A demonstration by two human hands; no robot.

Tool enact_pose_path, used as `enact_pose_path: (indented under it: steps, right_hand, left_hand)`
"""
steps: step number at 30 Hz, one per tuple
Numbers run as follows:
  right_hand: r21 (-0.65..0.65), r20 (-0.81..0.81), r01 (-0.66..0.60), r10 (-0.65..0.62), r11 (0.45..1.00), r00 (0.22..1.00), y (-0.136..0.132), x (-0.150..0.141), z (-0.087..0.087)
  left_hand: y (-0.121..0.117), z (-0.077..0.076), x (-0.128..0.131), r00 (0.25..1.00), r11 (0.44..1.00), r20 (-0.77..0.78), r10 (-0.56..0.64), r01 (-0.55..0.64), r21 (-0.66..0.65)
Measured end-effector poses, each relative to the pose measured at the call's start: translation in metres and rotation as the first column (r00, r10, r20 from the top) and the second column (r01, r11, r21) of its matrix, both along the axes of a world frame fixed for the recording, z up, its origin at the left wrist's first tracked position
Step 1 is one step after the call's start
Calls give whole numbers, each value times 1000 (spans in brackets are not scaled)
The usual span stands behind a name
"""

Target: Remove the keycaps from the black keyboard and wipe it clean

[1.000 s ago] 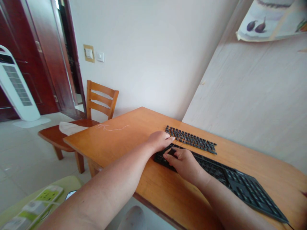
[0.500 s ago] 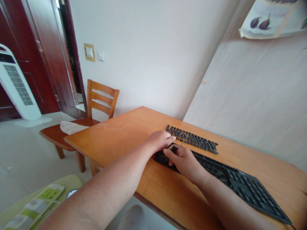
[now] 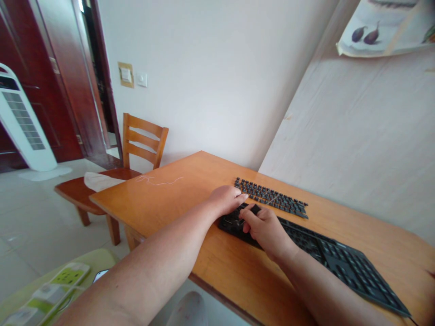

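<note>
A black keyboard (image 3: 340, 260) lies slantwise along the near side of the wooden table. My left hand (image 3: 228, 199) is at its far left corner, holding that end with the thumb stretched out; most of its fingers are hidden. Over the same end, my right hand (image 3: 267, 226) is closed in a pinch around a small black-handled tool (image 3: 254, 209), whose exact kind I cannot make out. Thin light lines show on the keyboard beside the right fingertips. Behind the keyboard, loose black keycaps (image 3: 288, 203) stand in rows, with a thin stick-like line across them.
White thread (image 3: 163, 182) lies on the wooden table (image 3: 190, 199). A wooden chair (image 3: 142, 140) with a pale cloth stands at the left end. Near my left forearm, a green-and-white power strip (image 3: 70, 274) and a phone (image 3: 100, 274) lie on a pale green surface.
My right hand has shifted slightly to the right and up with the black-handled tool, uncovering more of the keyboard's left end. My left hand stays in place.
</note>
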State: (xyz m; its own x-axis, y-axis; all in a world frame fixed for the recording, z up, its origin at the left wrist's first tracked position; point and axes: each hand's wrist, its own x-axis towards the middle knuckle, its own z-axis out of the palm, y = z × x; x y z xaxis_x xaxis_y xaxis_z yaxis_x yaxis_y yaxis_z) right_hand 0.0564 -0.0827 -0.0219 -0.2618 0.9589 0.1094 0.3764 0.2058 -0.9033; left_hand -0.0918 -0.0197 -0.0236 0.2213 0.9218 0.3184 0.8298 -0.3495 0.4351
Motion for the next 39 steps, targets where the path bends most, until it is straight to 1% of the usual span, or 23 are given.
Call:
enact_pose_path:
  steps: [3,5,8,10,12,15,17,18,23,27,31,33,35,37,39]
  right_hand:
    - [-64,-82,8,-13,998,997,2,2,0]
    - [-68,-131,14,-23,998,991,3,2,1]
    - [-16,-202,56,-58,998,978,6,4,3]
    - [23,-243,96,-88,995,966,9,6,4]
    - [49,-278,142,-123,989,953,14,9,5]
    - [79,-321,201,-166,976,933,21,14,6]
    - [89,-333,216,-176,972,926,24,16,7]
    - [91,-335,220,-178,971,925,24,16,8]
    - [112,-331,218,-170,969,928,25,15,9]
    - [133,-323,189,-138,973,936,27,15,5]
    - [163,-279,180,-130,970,952,28,16,2]
    - [217,-243,175,-121,960,962,28,16,1]
    - [342,-191,177,-116,923,975,30,17,2]
    - [475,-129,184,-138,861,982,30,19,3]
    - [554,-64,180,-174,813,983,30,20,4]
  left_hand:
    - [0,-1,0,1000,1000,24,-4,3,14]
    - [0,-1,-1,999,1000,50,-10,9,30]
    - [0,-1,-2,991,998,127,-36,29,57]
    - [1,-1,-2,971,997,230,-65,54,55]
    - [3,0,-1,920,996,381,-93,93,18]
    - [3,2,2,780,981,621,-83,174,-88]
    - [2,3,4,696,962,715,-58,231,-147]
    - [1,4,5,671,952,740,-55,260,-165]
    - [-4,6,5,624,907,773,-110,381,-178]
    - [-7,7,6,610,905,786,-103,386,-181]
    - [-9,9,6,593,902,800,-90,389,-186]
    - [-8,10,6,586,901,805,-89,393,-187]
    - [-8,9,5,588,902,804,-86,389,-187]
    - [-8,9,5,596,905,798,-87,383,-188]
    - [-9,9,5,606,905,790,-92,383,-188]
